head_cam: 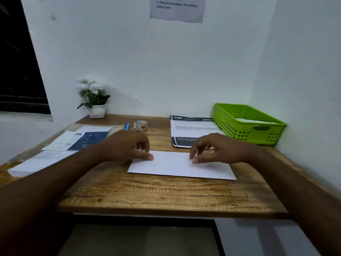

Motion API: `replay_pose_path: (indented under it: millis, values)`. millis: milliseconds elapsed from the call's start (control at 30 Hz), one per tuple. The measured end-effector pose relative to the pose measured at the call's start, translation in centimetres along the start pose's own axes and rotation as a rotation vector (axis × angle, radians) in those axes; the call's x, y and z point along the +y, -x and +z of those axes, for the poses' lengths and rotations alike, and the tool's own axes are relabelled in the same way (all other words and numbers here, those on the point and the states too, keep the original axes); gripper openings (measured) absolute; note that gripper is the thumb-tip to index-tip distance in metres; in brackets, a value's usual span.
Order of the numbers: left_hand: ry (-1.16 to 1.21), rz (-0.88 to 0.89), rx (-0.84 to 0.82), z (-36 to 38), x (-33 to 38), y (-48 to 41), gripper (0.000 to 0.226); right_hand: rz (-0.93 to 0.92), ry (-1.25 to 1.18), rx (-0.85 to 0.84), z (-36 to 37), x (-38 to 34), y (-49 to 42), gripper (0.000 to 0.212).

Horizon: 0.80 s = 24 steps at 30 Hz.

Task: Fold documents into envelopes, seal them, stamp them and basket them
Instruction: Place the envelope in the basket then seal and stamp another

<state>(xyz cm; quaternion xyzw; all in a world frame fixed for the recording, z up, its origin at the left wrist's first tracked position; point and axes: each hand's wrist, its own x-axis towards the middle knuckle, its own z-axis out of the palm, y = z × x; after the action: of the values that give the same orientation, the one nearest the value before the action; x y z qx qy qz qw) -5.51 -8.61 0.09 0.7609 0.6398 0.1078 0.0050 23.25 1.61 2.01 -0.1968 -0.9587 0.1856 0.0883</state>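
Note:
A white envelope (181, 166) lies flat in the middle of the wooden desk (156, 193). My left hand (127, 145) rests on its far left corner, thumb pressing on the paper. On the envelope's far right part sits my right hand (215, 148), fingertips touching the surface, fingers apart. Neither hand lifts anything. A stack of printed documents (192, 130) lies behind the envelope. A roll of stamps (140, 125) stands at the back centre. The green plastic basket (249, 124) at the back right holds white paper.
A blue pen (127, 126) lies beside the stamp roll. Blue-and-white papers (81, 139) and a pile of white envelopes (38, 162) cover the left side. A potted white flower (93, 97) stands at the back left. Walls close off the back and right.

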Motion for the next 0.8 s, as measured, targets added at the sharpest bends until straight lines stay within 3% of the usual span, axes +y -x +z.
replay_pose_path:
  millis: [100,300,567,733,800]
  values:
    - [-0.123,-0.001,0.091,-0.1,-1.7,-2.7,0.025,0.002,0.046,0.011,0.0,0.5,-3.3,0.013]
    - [-0.137,-0.181,0.26,0.2,-6.3,-7.9,0.042,0.059,0.279,0.129,0.8,1.7,-7.6,0.008]
    - [-0.115,-0.314,0.17,1.8,-9.6,-12.2,0.063,0.035,0.183,0.316,2.4,3.6,-8.5,0.01]
    - [-0.105,-0.277,0.124,2.2,-9.8,-12.1,0.059,0.02,0.072,0.341,2.6,3.5,-9.4,0.01]
    - [-0.049,-0.255,0.192,2.4,-9.6,-11.7,0.058,0.022,0.067,0.356,2.8,3.6,-9.5,0.011]
